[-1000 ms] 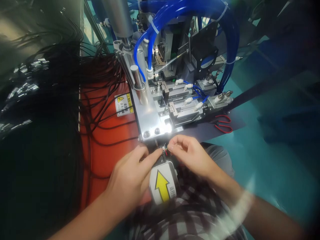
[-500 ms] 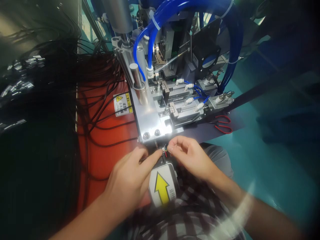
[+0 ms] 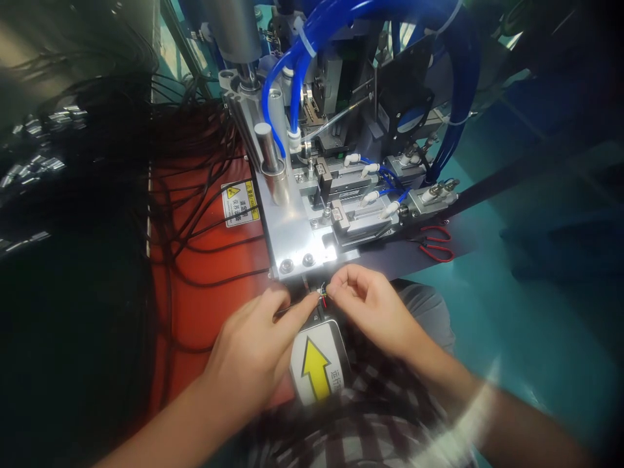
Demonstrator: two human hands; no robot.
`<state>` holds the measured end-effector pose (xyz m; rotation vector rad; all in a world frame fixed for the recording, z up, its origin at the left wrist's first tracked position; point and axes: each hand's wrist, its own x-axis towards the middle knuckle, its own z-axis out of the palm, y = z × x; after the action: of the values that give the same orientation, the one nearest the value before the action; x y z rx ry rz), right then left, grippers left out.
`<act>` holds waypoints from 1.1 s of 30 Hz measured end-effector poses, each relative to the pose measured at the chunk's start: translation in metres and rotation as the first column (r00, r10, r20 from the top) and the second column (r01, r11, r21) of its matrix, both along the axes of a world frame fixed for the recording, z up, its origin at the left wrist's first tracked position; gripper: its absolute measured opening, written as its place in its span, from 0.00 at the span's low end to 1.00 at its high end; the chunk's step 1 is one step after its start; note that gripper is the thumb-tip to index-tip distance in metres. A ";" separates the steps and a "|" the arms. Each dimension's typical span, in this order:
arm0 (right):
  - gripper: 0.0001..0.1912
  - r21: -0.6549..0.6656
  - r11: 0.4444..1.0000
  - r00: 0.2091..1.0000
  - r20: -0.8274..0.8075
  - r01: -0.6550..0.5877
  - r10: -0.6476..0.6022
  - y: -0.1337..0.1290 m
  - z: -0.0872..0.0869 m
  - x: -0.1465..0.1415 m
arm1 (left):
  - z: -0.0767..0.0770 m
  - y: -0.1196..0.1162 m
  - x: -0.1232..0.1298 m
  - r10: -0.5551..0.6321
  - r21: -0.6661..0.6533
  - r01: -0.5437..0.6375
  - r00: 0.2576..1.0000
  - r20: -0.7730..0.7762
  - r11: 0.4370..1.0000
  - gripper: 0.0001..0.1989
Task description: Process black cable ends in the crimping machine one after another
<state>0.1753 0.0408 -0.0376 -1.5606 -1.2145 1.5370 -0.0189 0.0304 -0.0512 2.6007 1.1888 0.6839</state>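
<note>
Several thin coloured wires (image 3: 324,297), white, red, yellow and green among them, fan out between my two hands just below the machine's metal plate (image 3: 292,244). My left hand (image 3: 256,331) is closed, its thumb and finger at the base of these wires; the cable they come from is mostly hidden under it. From the right, my right hand (image 3: 373,302) pinches at the wires' tips with thumb and forefinger, the other fingers curled. Directly below the wires lies a white label with a yellow arrow (image 3: 316,370).
Black cables (image 3: 195,247) trail across the orange surface (image 3: 195,312) at left. Pneumatic cylinders (image 3: 365,218) and thick blue hoses (image 3: 458,78) fill the machine above. Red-handled pliers (image 3: 436,244) lie right of it. A warning label (image 3: 240,203) sits left of the plate.
The view has shifted very slightly. Both hands keep nearly the same pose at the wires.
</note>
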 end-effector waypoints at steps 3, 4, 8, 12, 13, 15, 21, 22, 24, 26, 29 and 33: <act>0.08 0.038 0.999 0.999 0.027 0.026 -0.027 -0.001 -0.003 -0.002 | -0.001 0.000 0.000 0.003 -0.002 -0.003 1.000 -0.004 1.000 0.18; 0.08 0.041 0.999 0.999 0.032 0.035 -0.036 -0.002 -0.003 -0.002 | -0.001 0.000 0.000 0.002 -0.006 -0.002 1.000 -0.003 1.000 0.18; 0.10 -0.043 0.999 0.999 -0.034 0.012 -0.013 -0.003 -0.002 0.001 | 0.000 0.000 -0.001 -0.019 -0.037 0.019 1.000 -0.001 0.999 0.18; 0.14 -0.082 0.997 0.997 -0.073 -0.010 0.004 -0.005 0.000 0.006 | 0.002 0.000 -0.001 -0.033 -0.054 0.033 0.999 0.015 0.998 0.18; 0.14 -0.085 0.996 0.997 -0.071 -0.001 -0.005 -0.005 -0.001 0.006 | 0.002 0.000 -0.002 -0.030 -0.054 0.031 0.999 0.019 0.998 0.18; 0.13 -0.098 0.995 0.997 -0.071 0.020 -0.027 -0.006 -0.001 0.005 | 0.002 0.000 -0.002 -0.031 -0.054 0.032 0.999 0.022 0.998 0.18; 0.13 -0.084 0.994 0.994 -0.070 0.075 -0.080 -0.006 0.000 0.001 | 0.006 0.002 0.000 -0.041 -0.042 0.042 0.999 0.021 0.998 0.17; 0.13 -0.086 0.994 0.994 -0.073 0.072 -0.079 -0.006 0.001 0.000 | 0.006 0.002 0.000 -0.041 -0.045 0.042 0.999 0.020 0.998 0.17; 0.13 -0.093 0.994 0.994 -0.082 0.064 -0.071 -0.006 0.001 0.000 | 0.006 0.002 0.000 -0.034 -0.041 0.035 0.999 0.035 0.999 0.17; 0.13 -0.082 0.994 0.994 -0.083 0.066 -0.073 -0.008 0.000 -0.001 | 0.004 0.001 -0.001 -0.039 -0.047 0.041 0.998 0.038 0.998 0.17; 0.13 -0.037 0.996 0.994 -0.068 0.079 -0.081 -0.010 -0.001 -0.002 | 0.001 0.000 -0.001 -0.040 -0.057 0.043 0.998 0.044 0.997 0.18; 0.12 -0.032 0.998 0.996 -0.073 0.048 -0.050 -0.011 -0.005 0.000 | -0.001 0.000 -0.001 -0.032 -0.064 0.036 0.998 0.058 0.997 0.19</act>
<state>0.1750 0.0296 -0.0426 -1.5275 -1.1094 1.5744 -0.0197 0.0304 -0.0523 2.5248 1.1279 0.6963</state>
